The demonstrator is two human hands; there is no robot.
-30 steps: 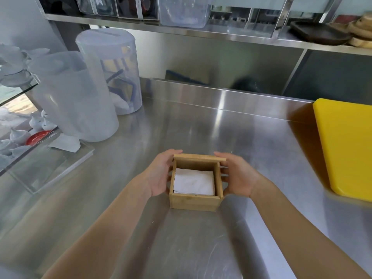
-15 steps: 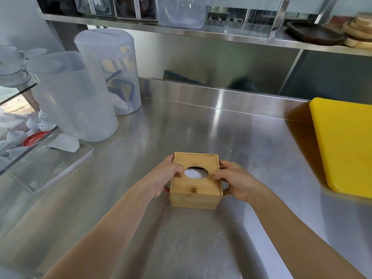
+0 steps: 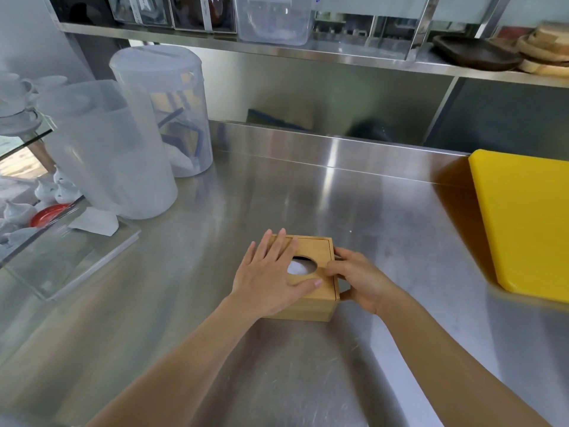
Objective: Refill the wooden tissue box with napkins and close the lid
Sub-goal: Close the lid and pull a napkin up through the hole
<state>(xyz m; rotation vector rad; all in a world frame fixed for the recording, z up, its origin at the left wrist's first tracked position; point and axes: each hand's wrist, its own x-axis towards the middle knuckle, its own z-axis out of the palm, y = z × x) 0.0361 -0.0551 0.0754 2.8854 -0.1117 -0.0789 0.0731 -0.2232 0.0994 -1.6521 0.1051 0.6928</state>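
Wooden box [image 3: 311, 300] on steel counter [image 3: 308, 195], lid [image 3: 317, 251] on, napkin [image 3: 300, 268] showing through its hole. Left hand [image 3: 271, 278] flat, spread on lid; right hand [image 3: 360, 280] grips box's right side. Yellow board [image 3: 523, 217] far right of box, frosted plastic jugs [image 3: 110, 149] far left.

Left hand [image 3: 271, 277]: flat, fingers spread, palm down on the box [image 3: 320, 303] lid. Right hand [image 3: 358, 280]: curled, gripping the box's right side.
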